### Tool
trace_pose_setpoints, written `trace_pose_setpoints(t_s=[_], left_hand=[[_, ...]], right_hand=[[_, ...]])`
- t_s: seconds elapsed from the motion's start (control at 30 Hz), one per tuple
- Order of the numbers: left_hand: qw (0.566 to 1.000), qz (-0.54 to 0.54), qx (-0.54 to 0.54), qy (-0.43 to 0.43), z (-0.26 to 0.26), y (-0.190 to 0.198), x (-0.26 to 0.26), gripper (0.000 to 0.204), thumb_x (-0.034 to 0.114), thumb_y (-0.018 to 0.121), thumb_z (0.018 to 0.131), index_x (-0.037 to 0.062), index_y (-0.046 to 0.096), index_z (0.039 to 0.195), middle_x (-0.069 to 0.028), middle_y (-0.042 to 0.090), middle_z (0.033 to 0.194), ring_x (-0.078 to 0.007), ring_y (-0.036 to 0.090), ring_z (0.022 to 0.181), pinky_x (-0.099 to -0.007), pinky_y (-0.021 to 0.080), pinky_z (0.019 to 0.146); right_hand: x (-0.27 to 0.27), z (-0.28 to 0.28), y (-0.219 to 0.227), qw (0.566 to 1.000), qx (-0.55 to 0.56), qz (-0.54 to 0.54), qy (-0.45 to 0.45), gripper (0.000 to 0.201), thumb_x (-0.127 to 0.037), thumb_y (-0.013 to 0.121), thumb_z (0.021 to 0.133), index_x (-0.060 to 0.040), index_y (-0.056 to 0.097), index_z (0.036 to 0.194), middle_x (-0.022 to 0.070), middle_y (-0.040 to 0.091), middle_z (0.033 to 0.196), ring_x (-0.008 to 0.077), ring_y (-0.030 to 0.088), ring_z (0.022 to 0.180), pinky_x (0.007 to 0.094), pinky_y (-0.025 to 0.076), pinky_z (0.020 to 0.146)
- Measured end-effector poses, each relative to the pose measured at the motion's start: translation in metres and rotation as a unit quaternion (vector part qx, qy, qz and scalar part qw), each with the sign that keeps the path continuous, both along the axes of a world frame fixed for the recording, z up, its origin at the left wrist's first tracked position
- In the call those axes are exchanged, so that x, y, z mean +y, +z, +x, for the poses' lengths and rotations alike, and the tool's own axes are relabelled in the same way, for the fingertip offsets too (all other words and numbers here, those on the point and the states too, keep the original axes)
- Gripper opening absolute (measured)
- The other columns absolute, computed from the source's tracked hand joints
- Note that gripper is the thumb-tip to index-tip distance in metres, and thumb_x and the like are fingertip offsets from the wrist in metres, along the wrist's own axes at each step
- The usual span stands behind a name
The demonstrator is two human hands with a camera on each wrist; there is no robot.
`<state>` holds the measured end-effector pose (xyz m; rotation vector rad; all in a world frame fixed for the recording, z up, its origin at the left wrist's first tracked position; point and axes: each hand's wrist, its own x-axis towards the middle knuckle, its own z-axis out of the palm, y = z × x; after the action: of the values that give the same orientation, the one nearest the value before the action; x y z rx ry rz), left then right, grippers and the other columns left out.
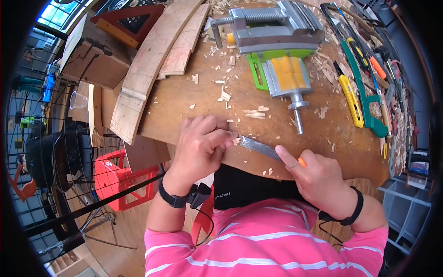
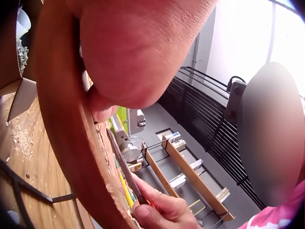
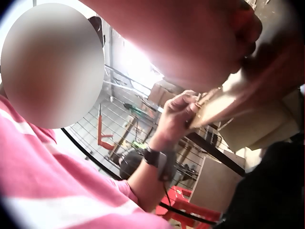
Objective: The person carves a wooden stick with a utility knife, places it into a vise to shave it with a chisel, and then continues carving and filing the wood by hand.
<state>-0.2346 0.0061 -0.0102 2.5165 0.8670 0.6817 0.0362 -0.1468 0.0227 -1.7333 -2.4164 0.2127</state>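
Near the front edge of the wooden workbench [image 1: 175,122], my left hand [image 1: 201,143] pinches a small pale piece of wood [image 1: 237,141] between thumb and fingers; most of it is hidden by them. My right hand [image 1: 318,177] grips a flat metal file [image 1: 260,147] by its orange handle [image 1: 302,162], index finger stretched along the top. The file's far end meets the wood piece right at the left fingertips. In the left wrist view the file [image 2: 125,164] appears as a dark flat bar beside the right hand [image 2: 164,207].
A drill-press vise [image 1: 277,32] stands at the back of the bench among scattered wood chips [image 1: 256,113]. To its right lie a yellow utility knife [image 1: 350,99], a green-handled saw [image 1: 378,127] and other tools. Curved boards [image 1: 157,60] lean left; a red stool [image 1: 110,180] stands below.
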Motion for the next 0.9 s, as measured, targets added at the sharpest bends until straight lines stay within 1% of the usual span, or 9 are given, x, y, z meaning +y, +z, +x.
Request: trace_pose_setpoints(t_s=[0.13,0.23,0.43,0.53,0.6,0.63,0.7,0.83,0.9], left_hand=[[1.0,-0.007,0.012,-0.009,0.001,0.003,0.001,0.016,0.011,0.082,0.08,0.0124,0.079,0.096,-0.0023,0.071,0.098,-0.026,0.065,0.093,-0.0388,0.043,0.083],[1.0,-0.011,0.007,-0.009,-0.001,0.0,0.002,0.016,0.011,0.082,0.081,0.0128,0.079,0.097,-0.0022,0.071,0.099,-0.0259,0.065,0.092,-0.0388,0.043,0.083],[1.0,-0.012,0.016,-0.01,0.0,0.001,0.001,0.016,0.011,0.082,0.08,0.0122,0.079,0.096,-0.0026,0.071,0.099,-0.0262,0.065,0.093,-0.039,0.043,0.083],[1.0,-0.009,0.006,-0.009,-0.001,0.003,0.001,0.016,0.011,0.082,0.08,0.0118,0.078,0.095,-0.0028,0.071,0.099,-0.0265,0.065,0.094,-0.0394,0.043,0.084],[1.0,-0.007,0.005,-0.01,-0.001,0.003,0.001,0.016,0.012,0.082,0.08,0.0117,0.078,0.095,-0.003,0.072,0.1,-0.0266,0.065,0.094,-0.0395,0.043,0.084],[1.0,-0.007,0.003,-0.009,0.0,0.002,0.001,0.016,0.012,0.082,0.08,0.0115,0.078,0.095,-0.0031,0.072,0.1,-0.0268,0.065,0.095,-0.0397,0.043,0.085],[1.0,-0.008,-0.002,-0.012,0.0,0.001,0.001,0.015,0.012,0.082,0.08,0.0114,0.078,0.095,-0.0032,0.072,0.101,-0.0267,0.066,0.095,-0.0396,0.043,0.085],[1.0,-0.005,-0.01,-0.011,-0.001,-0.001,0.001,0.013,0.014,0.082,0.083,0.0113,0.077,0.094,-0.0034,0.072,0.101,-0.0271,0.066,0.096,-0.0397,0.043,0.085],[1.0,0.0,-0.007,-0.006,0.001,0.0,0.001,0.012,0.015,0.081,0.084,0.0117,0.077,0.095,-0.0034,0.072,0.101,-0.0275,0.065,0.096,-0.0399,0.043,0.085]], right_hand=[[-0.003,0.004,0.014,0.999,-0.045,-0.024,0.005,0.066,-0.008,0.065,0.086,-0.0194,0.062,0.151,0.0068,0.05,0.076,0.022,0.058,0.057,0.0384,0.048,0.047],[-0.001,-0.002,0.008,1.0,0.013,0.006,0.006,0.066,-0.008,0.066,0.086,-0.0195,0.062,0.151,0.0073,0.049,0.076,0.0225,0.057,0.056,0.0382,0.048,0.047],[-0.004,-0.003,0.017,0.999,-0.053,-0.008,-0.002,0.064,-0.01,0.067,0.086,-0.0209,0.064,0.149,0.0059,0.049,0.077,0.0209,0.056,0.055,0.0373,0.048,0.049],[0.007,0.0,0.009,1.0,-0.014,0.012,0.002,0.057,-0.012,0.067,0.091,-0.0201,0.065,0.147,0.0068,0.049,0.075,0.0232,0.057,0.056,0.038,0.048,0.049],[0.007,0.005,0.009,0.985,0.118,-0.116,-0.044,0.048,-0.016,0.066,0.098,-0.0172,0.065,0.146,0.0125,0.063,0.083,0.0309,0.066,0.066,0.041,0.054,0.058],[0.009,0.006,0.012,0.986,0.117,-0.113,-0.046,0.048,-0.016,0.066,0.098,-0.0172,0.065,0.146,0.0125,0.063,0.083,0.0309,0.066,0.066,0.041,0.054,0.058],[0.011,0.006,0.017,0.908,0.333,-0.218,-0.132,0.043,-0.019,0.066,0.102,-0.0112,0.065,0.144,0.018,0.073,0.097,0.0368,0.073,0.082,0.0439,0.058,0.071],[-0.01,0.011,0.014,0.921,0.31,-0.19,-0.137,0.043,-0.02,0.067,0.101,-0.006,0.064,0.142,0.0214,0.076,0.104,0.0399,0.074,0.091,0.046,0.058,0.079],[-0.02,0.014,0.014,0.939,0.289,-0.119,-0.143,0.039,-0.02,0.07,0.099,-0.0028,0.067,0.134,0.0198,0.075,0.096,0.0402,0.073,0.09,0.0463,0.058,0.078]])
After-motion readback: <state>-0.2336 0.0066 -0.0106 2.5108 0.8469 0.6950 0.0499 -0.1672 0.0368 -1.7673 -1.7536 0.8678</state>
